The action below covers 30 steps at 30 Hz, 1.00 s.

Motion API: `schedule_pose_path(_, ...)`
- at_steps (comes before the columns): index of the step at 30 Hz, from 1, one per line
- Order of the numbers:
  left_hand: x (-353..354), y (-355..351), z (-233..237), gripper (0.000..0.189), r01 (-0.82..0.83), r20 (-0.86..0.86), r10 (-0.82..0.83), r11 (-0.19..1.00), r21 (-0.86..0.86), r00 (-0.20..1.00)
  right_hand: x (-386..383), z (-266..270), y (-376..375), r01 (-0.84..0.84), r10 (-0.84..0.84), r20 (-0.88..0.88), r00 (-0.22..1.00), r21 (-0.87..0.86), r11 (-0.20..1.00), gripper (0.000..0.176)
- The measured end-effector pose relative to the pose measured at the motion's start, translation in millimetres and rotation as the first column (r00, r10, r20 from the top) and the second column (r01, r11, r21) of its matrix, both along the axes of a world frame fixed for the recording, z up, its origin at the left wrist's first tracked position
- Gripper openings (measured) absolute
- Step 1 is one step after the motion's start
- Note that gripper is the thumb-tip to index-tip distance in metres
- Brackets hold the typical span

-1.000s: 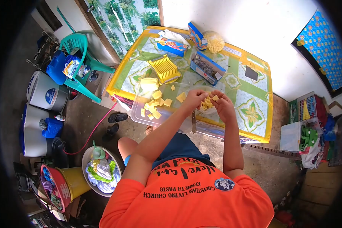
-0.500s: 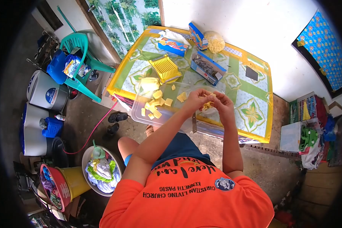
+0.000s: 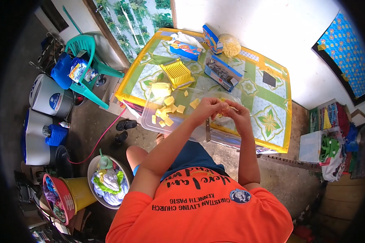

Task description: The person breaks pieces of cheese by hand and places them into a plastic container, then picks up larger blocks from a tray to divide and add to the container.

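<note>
My left hand (image 3: 211, 109) and my right hand (image 3: 240, 116) meet over the near edge of the table, fingertips pinched together. Whatever they pinch is too small and covered to make out; bits of yellow show around the fingers. Beneath and beyond them is a clear round bowl (image 3: 236, 98) with yellow pieces in it, partly hidden. To the left, a clear plastic tray (image 3: 147, 116) bears several cut yellow chunks (image 3: 169, 100) that look like cheese, and a bigger pale yellow block (image 3: 161, 89). A knife (image 3: 208, 130) lies by my left wrist, its handle over the table edge.
Behind the tray stands a yellow slotted slicer (image 3: 177, 73). Farther back are an open blue box (image 3: 222, 73), another blue box (image 3: 185, 50), an upright box (image 3: 212, 39) and a container of yellow pieces (image 3: 231, 46). A green chair (image 3: 89, 52) stands left; a laundry basin (image 3: 94, 170) sits on the floor.
My fingers have shifted slightly against each other, and the right hand has turned a little. Less yellow shows between the fingertips. The tray, slicer and boxes stay where they were.
</note>
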<state>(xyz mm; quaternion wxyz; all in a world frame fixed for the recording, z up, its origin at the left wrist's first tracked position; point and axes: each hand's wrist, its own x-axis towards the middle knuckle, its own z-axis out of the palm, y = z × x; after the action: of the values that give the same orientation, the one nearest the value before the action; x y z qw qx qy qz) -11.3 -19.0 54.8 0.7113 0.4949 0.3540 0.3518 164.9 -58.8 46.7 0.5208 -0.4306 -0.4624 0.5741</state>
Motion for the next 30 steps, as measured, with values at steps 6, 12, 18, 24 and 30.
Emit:
schedule_pose_path(6,-2,0,-1,0.026,-0.001,0.023,0.001,1.000,-0.008,1.000,0,-1,-1,0.012,-0.016,-0.116,0.993,-0.037,0.999,0.033)
schedule_pose_path(12,-1,-3,3,0.027,-0.005,0.029,0.005,1.000,-0.024,1.000,-1,-2,-1,0.031,-0.031,-0.102,0.994,-0.005,1.000,0.032)
schedule_pose_path(18,-1,-1,-5,0.030,-0.004,0.044,0.005,1.000,-0.015,0.999,-3,-2,-2,0.029,-0.037,-0.216,0.976,-0.041,0.999,0.027)
schedule_pose_path(24,-2,-3,-7,0.027,0.000,0.104,0.010,0.995,-0.100,0.995,-6,0,-1,0.114,-0.149,-0.317,0.937,-0.125,0.986,0.025)
schedule_pose_path(30,5,-6,-10,0.026,-0.039,0.093,0.044,0.997,-0.062,0.995,-5,-9,-1,0.122,-0.121,-0.087,0.989,0.005,0.993,0.032)
